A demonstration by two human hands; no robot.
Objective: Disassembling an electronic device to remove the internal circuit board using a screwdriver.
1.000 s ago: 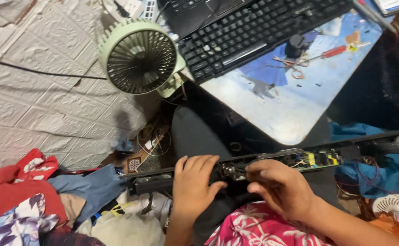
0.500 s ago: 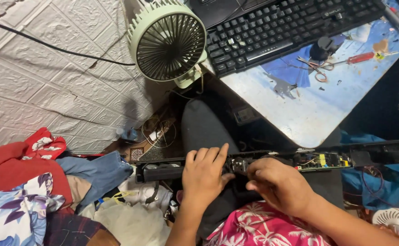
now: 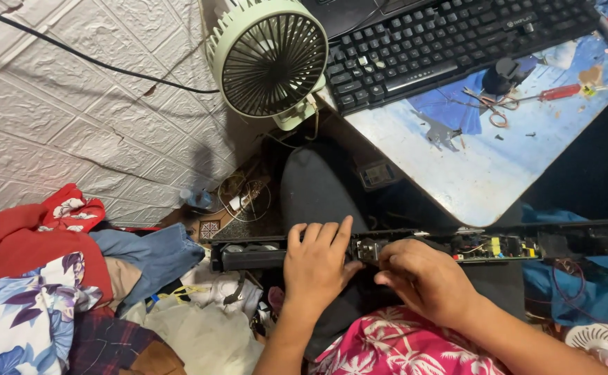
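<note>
A long black bar-shaped device (image 3: 248, 255) lies across my lap, its casing off so that a circuit board (image 3: 495, 246) shows at the right part. My left hand (image 3: 316, 267) lies flat over the bar's middle, fingers together, holding it down. My right hand (image 3: 425, 278) is beside it, fingertips pinched at a small metal part (image 3: 366, 250) inside the bar. What the fingertips hold is hidden.
A green desk fan (image 3: 269, 59) and a black keyboard (image 3: 450, 45) sit above, on a desk with a blue mat (image 3: 498, 160). Scissors (image 3: 491, 104) and a red screwdriver (image 3: 561, 92) lie on the mat. Clothes (image 3: 54, 278) pile up at left.
The view has shifted, so the fan and desk appear further right and nearer. Both hands stay on the bar; my right fingers have closed in on the metal part.
</note>
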